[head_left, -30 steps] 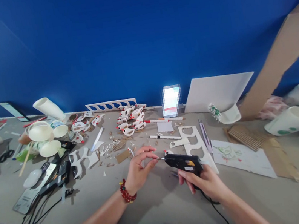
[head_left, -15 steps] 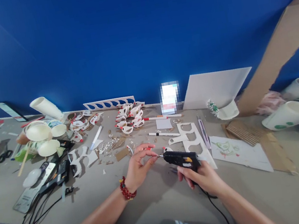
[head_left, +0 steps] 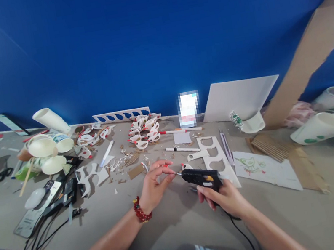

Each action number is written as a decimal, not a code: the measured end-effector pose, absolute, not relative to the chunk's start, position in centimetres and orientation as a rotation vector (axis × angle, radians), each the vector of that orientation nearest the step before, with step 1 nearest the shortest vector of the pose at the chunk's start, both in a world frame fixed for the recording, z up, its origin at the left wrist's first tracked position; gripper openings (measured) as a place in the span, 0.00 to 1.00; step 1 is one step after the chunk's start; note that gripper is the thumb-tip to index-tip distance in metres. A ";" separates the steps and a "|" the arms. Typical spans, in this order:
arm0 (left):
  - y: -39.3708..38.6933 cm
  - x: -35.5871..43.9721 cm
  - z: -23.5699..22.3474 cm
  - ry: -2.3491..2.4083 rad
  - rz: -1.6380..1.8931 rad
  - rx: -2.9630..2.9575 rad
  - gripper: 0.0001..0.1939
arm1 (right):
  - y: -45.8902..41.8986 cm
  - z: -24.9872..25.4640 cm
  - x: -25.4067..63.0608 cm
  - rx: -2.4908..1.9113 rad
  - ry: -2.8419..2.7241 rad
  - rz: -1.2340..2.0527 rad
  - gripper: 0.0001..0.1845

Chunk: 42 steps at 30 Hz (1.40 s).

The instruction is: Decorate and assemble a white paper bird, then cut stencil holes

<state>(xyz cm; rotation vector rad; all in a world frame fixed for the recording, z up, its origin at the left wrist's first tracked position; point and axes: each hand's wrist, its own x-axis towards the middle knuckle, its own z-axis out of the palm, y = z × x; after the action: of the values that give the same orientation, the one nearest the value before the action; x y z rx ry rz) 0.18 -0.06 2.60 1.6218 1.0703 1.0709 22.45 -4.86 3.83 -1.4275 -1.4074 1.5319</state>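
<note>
My right hand (head_left: 219, 195) is wrapped around the grip of a black hot glue gun (head_left: 203, 177), its nozzle pointing left. The metal tip meets the fingertips of my left hand (head_left: 157, 182), which are pinched on something too small to make out; a spot of red shows by them. A red bead bracelet (head_left: 142, 210) circles my left wrist. Just behind the gun lies a small white bird cutout (head_left: 186, 166) with a red mark, partly hidden. Beyond my hands, a cluster of white paper birds with red beaks (head_left: 142, 144) sits on the table (head_left: 168, 231).
A cut-out white sheet (head_left: 228, 170), a utility knife (head_left: 226, 147) and a bird drawing (head_left: 255, 165) lie to the right. Leftward are paper cups (head_left: 54, 164), a second glue gun (head_left: 69, 192) and cables. Scraps of paper (head_left: 123, 162) litter the middle. A lit phone (head_left: 189, 108) leans on the wall.
The view has shifted slightly. Both hands keep nearly the same pose, with the glue gun's nozzle still at the left fingertips.
</note>
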 end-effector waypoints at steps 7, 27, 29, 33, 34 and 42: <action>0.0 0.1 2.4 1.065 1.086 1.598 0.06 | -4.9 3.5 22.5 -1.413 -1.392 1.530 0.22; 0.0 0.2 2.0 1.030 1.077 1.565 0.06 | -5.0 3.1 22.5 -1.440 -1.357 1.550 0.21; 0.0 0.2 1.9 1.024 1.074 1.558 0.07 | -5.0 3.0 22.4 -1.441 -1.361 1.550 0.20; -0.1 0.2 2.0 1.029 1.073 1.549 0.06 | -4.9 3.0 22.4 -1.458 -1.377 1.532 0.19; -0.1 0.2 2.0 1.028 1.069 1.553 0.06 | -4.9 3.0 22.5 -1.460 -1.378 1.529 0.19; -0.1 0.2 1.8 1.025 1.077 1.562 0.05 | -5.1 2.8 22.6 -1.450 -1.357 1.538 0.19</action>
<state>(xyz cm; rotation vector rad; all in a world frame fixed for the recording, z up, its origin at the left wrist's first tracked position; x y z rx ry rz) 0.20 -0.11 1.75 1.5619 1.0254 1.0769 22.58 -5.08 2.81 -1.4503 -1.3569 1.5376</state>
